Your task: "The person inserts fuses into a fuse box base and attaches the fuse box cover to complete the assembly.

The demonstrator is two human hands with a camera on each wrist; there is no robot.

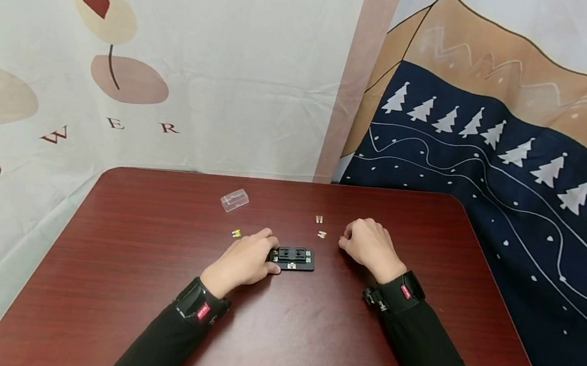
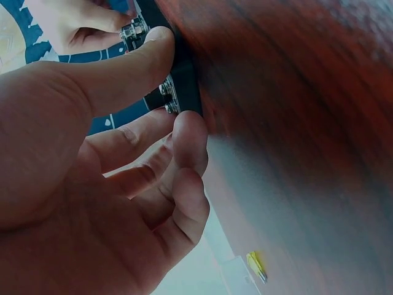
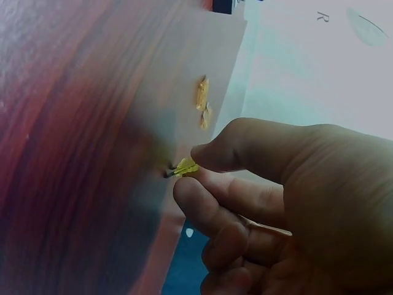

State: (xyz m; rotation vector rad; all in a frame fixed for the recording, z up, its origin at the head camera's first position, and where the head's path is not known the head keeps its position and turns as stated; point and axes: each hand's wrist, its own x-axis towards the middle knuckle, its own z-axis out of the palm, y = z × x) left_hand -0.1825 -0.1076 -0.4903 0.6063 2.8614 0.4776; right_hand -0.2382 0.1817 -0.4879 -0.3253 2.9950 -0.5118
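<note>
My left hand (image 1: 243, 261) grips the left end of a black fuse block (image 1: 292, 265) with screw terminals, which lies on the table. In the left wrist view the thumb (image 2: 161, 52) is on one side of the block (image 2: 187, 86) and the fingertips (image 2: 190, 138) are at its edge. To the right, apart from the block, my right hand (image 1: 371, 247) is just above the table. Its thumb and fingers pinch a small yellow blade fuse (image 3: 186, 167), prongs pointing toward the tabletop in the right wrist view. The head view hides that fuse.
Two amber blade fuses (image 1: 319, 219) (image 1: 322, 235) lie between the block and my right hand. A yellow-green blade fuse (image 1: 236, 233) is beside my left hand. Farther back is a clear plastic box (image 1: 234, 200). Printed cloth (image 1: 262, 80) hangs behind the reddish-brown table (image 1: 114, 233).
</note>
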